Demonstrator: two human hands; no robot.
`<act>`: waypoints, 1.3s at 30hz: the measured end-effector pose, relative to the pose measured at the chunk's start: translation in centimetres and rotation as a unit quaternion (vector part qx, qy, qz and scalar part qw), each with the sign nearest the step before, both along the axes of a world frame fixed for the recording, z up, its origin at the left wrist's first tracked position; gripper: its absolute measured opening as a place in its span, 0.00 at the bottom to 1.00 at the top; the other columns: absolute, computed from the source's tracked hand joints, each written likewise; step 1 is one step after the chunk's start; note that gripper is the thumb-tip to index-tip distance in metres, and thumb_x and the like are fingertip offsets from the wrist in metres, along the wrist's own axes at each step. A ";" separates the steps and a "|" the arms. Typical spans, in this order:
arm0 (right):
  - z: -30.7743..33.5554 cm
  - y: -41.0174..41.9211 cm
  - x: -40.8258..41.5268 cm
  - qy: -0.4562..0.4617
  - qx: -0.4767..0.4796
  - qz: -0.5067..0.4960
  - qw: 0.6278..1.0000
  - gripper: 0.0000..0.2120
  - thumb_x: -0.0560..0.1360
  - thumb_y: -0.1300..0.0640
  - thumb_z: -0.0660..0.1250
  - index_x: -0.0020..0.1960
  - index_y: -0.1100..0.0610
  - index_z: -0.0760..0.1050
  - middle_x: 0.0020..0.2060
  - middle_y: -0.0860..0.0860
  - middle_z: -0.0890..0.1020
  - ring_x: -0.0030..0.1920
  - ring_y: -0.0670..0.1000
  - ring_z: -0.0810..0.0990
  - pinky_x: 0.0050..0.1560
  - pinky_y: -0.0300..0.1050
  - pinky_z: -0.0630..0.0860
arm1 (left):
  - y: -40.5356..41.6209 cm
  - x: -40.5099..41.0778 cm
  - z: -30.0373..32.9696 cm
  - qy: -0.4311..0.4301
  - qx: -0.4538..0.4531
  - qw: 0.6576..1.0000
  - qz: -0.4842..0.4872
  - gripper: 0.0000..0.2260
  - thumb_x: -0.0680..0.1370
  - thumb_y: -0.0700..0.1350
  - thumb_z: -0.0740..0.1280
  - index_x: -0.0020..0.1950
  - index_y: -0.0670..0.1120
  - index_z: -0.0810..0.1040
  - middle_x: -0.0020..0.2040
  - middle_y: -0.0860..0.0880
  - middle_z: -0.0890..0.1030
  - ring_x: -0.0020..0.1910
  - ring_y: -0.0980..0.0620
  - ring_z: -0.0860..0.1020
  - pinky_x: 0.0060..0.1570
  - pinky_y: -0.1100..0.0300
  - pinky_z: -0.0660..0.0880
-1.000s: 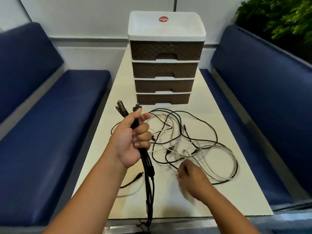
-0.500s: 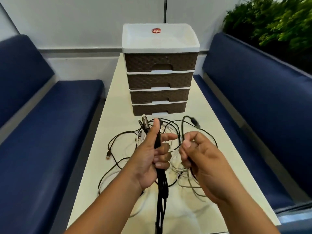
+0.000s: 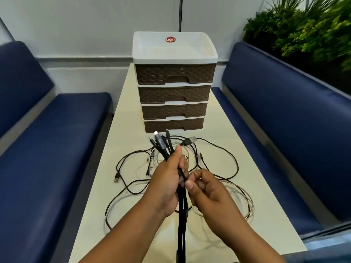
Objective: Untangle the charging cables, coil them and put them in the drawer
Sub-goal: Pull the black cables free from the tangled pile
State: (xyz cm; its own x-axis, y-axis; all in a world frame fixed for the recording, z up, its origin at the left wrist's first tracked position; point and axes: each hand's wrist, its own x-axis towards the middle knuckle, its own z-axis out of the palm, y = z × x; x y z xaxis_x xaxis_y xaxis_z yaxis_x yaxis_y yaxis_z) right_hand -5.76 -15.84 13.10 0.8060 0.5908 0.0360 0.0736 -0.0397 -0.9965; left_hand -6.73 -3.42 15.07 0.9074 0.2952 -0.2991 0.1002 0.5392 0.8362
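Note:
My left hand [image 3: 167, 179] grips a bundle of black cables [image 3: 182, 202] upright above the table, with several plugs [image 3: 161, 141] fanning out above the fist and the strands hanging down past the near table edge. My right hand [image 3: 207, 190] pinches one black cable against the bundle just below the left fist; that cable's USB plug [image 3: 190, 140] sticks up to the right. Loose black and white cables [image 3: 231, 179] lie tangled on the cream table [image 3: 237, 141] beneath both hands. The brown four-drawer unit [image 3: 174, 97] with a white top stands behind them, all drawers closed.
Blue padded benches flank the table on the left [image 3: 57, 149] and right [image 3: 284, 130]. Green plants [image 3: 307, 29] rise behind the right bench. A loose USB plug [image 3: 116, 178] lies on the table's left side.
My right hand lifted a cable end from the table pile and brought it against the bundle in my left hand. The camera view tilted down a little.

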 end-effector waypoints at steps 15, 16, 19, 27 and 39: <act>-5.6 -10.3 6.8 -0.414 -0.388 -0.105 0.817 0.03 0.74 0.55 0.72 0.43 0.53 0.83 0.38 0.47 0.74 0.42 0.53 0.72 0.43 0.47 0.72 | 9.1 -0.5 4.0 -0.226 -0.215 0.950 -0.001 0.18 0.83 0.55 0.54 0.35 0.51 0.66 0.24 0.53 0.62 0.23 0.60 0.54 0.20 0.70 0.54; -4.3 -10.1 7.6 -0.423 -0.404 -0.116 0.803 0.02 0.73 0.55 0.74 0.43 0.53 0.84 0.38 0.48 0.73 0.42 0.54 0.72 0.41 0.49 0.73 | 9.3 -0.6 4.1 -0.217 -0.209 0.954 0.006 0.18 0.83 0.55 0.54 0.35 0.51 0.66 0.24 0.53 0.61 0.23 0.60 0.53 0.20 0.70 0.53; 0.0 -8.8 8.9 -0.468 -0.436 -0.092 0.763 0.05 0.73 0.53 0.73 0.47 0.51 0.85 0.38 0.48 0.73 0.43 0.55 0.72 0.38 0.50 0.73 | 8.9 -0.5 4.2 -0.171 -0.164 0.971 0.014 0.18 0.82 0.55 0.55 0.34 0.51 0.65 0.24 0.53 0.59 0.24 0.58 0.51 0.21 0.68 0.50; 11.9 -3.7 8.9 -0.463 -0.294 -0.122 0.827 0.14 0.82 0.48 0.57 0.54 0.52 0.79 0.44 0.49 0.82 0.45 0.52 0.79 0.46 0.52 0.77 | 5.9 0.8 4.1 -0.106 -0.060 0.993 -0.001 0.14 0.79 0.54 0.62 0.35 0.50 0.73 0.24 0.55 0.56 0.19 0.60 0.55 0.19 0.67 0.49; 13.6 0.7 5.3 -0.390 -0.065 0.169 0.903 0.10 0.80 0.60 0.64 0.60 0.57 0.79 0.54 0.49 0.83 0.59 0.47 0.80 0.60 0.50 0.77 | 5.4 1.9 4.6 -0.040 -0.062 0.996 -0.051 0.25 0.75 0.68 0.60 0.41 0.46 0.79 0.23 0.54 0.63 0.18 0.60 0.60 0.17 0.69 0.54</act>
State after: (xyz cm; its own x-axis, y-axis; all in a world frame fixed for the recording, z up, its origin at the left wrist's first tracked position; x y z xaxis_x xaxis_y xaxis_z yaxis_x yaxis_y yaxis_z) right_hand -0.42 -15.15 26.65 0.3380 0.8384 0.4275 0.7802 0.0044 -0.6255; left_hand -4.83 1.99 19.70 0.9533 0.1657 -0.2525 0.0949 0.6294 0.7713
